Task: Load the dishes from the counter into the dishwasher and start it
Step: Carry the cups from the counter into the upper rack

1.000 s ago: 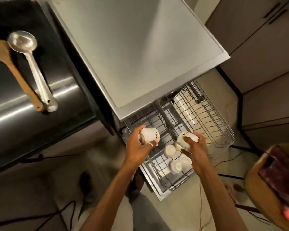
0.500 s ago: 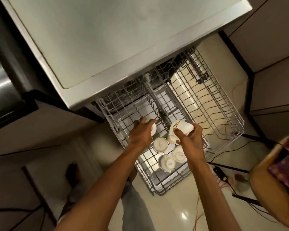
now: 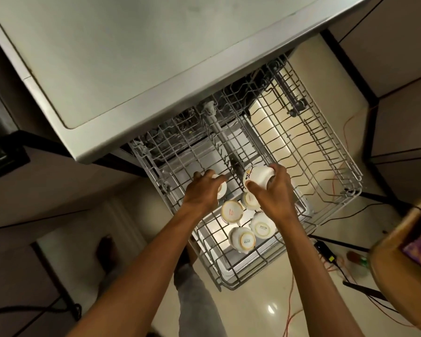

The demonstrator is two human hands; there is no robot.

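The wire rack (image 3: pixel 326 164) stands pulled out from under the dishwasher top (image 3: pixel 131 57), above the tiled floor (image 3: pixel 260 310). Four white cups (image 3: pixel 231 211) sit bottom-up in a tight cluster at the rack's 6 o'clock end. Cables (image 3: pixel 325 250) lie on the floor at its 4 o'clock.

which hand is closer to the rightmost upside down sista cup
Right. The right hand, gripping a decorated cup, is just beyond the SISTA cup, its wrist beside it; the left hand, holding a second cup, is farther left.
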